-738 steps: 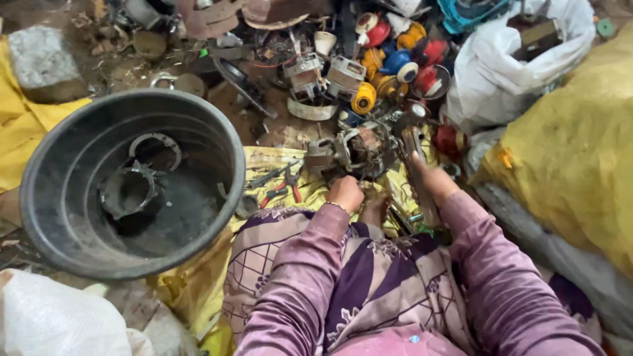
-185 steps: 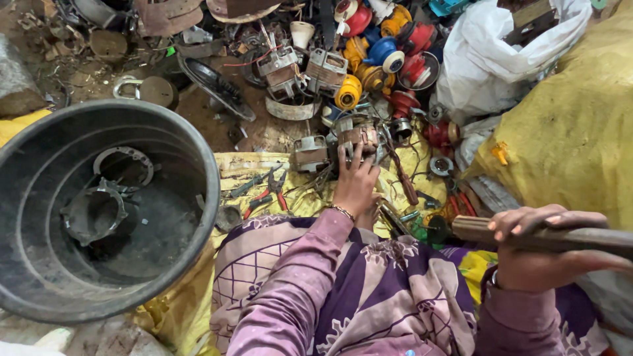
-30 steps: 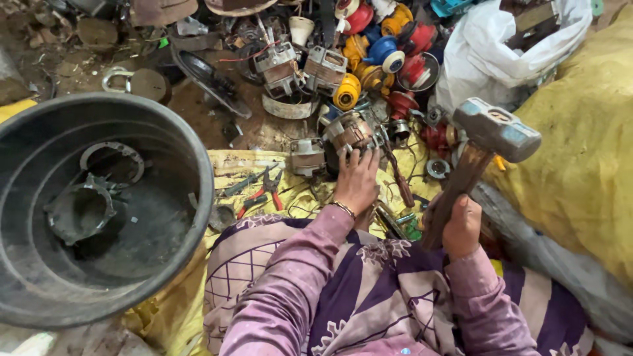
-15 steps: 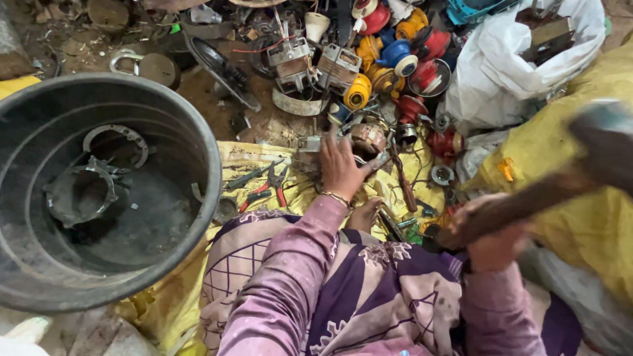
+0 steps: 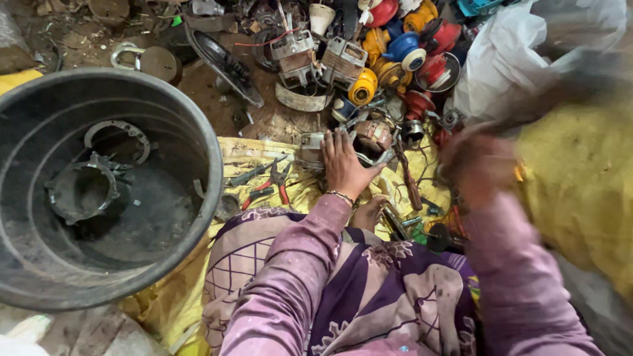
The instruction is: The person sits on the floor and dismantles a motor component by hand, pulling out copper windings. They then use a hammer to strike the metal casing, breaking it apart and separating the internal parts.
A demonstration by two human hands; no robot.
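Hands at a scrap motor on yellow sheet

We are pressing our left hand point(image 5: 344, 165) flat, fingers spread, against a small electric motor point(image 5: 372, 137) on the yellow sheet point(image 5: 254, 150), pinning it rather than gripping it. Our right hand point(image 5: 478, 165) is blurring at the right; it seems closed around a blurred hammer handle point(image 5: 527, 115), but we cannot tell the grip for sure. Red-handled pliers point(image 5: 280, 181) are lying just left of our left hand. The motor is looking intact, casing on, so we are judging the break-down barely begun. A black tub point(image 5: 198, 142) at left is holding a few metal rings and housings. Farther out, coloured motor parts point(image 5: 395, 39) and a white sack point(image 5: 508, 59) are piling on the dirt.
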